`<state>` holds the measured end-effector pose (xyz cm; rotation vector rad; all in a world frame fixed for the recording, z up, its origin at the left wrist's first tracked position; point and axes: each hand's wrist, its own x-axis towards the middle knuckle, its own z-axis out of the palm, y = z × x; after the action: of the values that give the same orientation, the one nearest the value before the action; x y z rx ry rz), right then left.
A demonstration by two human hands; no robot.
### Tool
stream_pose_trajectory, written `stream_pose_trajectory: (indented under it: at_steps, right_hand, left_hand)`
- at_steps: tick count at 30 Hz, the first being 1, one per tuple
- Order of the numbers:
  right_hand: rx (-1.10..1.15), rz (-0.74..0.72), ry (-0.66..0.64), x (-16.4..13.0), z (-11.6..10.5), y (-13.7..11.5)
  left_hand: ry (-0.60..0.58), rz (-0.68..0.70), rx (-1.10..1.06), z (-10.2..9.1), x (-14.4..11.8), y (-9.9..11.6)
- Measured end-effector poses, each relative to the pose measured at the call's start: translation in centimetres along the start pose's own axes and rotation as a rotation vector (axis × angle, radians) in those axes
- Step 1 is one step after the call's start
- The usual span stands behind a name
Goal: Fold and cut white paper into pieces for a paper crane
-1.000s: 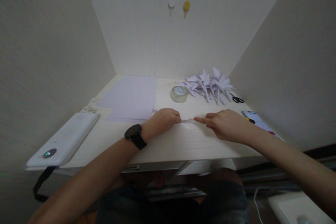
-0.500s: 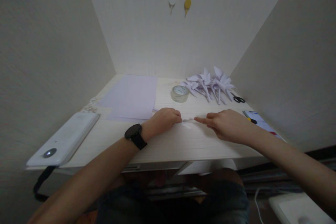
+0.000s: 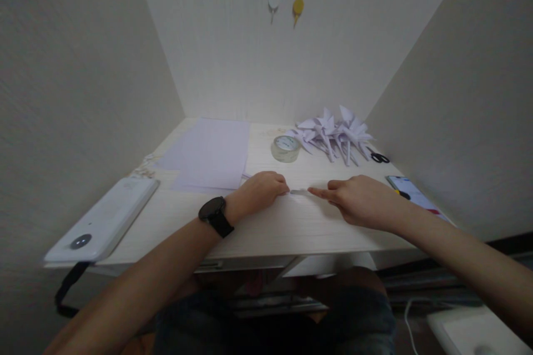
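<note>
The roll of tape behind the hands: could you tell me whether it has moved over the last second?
No. The roll of tape keeps its place beside the sheets of paper.

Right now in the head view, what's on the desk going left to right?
White device → paper sheets → left hand → tape roll → right hand → scissors → phone.

On the pale wooden desk, the flat sheets of lilac paper lie far and to the left. The clear roll of sticky tape sits just right of them. The heap of folded lilac paper shapes is right of the roll, with the small black-handled scissors at its right side. The long white box-shaped device lies near, at the left edge. The flat phone with a lit screen lies at the right edge.
</note>
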<state>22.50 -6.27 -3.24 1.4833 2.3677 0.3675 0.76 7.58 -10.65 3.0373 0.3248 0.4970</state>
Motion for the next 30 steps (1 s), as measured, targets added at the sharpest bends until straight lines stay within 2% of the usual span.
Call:
stream_pose_trajectory:
  at_steps: [4, 9, 15, 20, 25, 30]
  right_hand:
    - [0.0, -0.002, -0.008, 0.1, -0.2, -0.2]
    - [0.001, -0.026, 0.0, 0.3, -0.2, 0.0]
    - [-0.017, -0.062, 0.011, 0.5, 0.0, 0.5]
    - [-0.022, -0.073, 0.032, 0.6, 0.1, 0.6]
    - [-0.03, -0.08, 0.038, 0.5, 0.1, 0.6]
    - [-0.031, -0.078, 0.038, 0.5, 0.2, 0.6]
  left_hand:
    - [-0.023, -0.047, 0.043, -0.1, 0.2, 0.4]
    - [-0.166, -0.154, 0.092, -1.2, 1.4, 0.7]
    - [-0.489, -0.295, 0.039, -3.4, 4.1, 0.7]
    - [-0.714, -0.272, -0.003, -3.8, 6.4, 0.2]
    - [-0.772, -0.284, -0.026, -3.6, 7.1, 0.1]
    - [-0.809, -0.367, -0.048, -4.0, 7.5, 0.8]
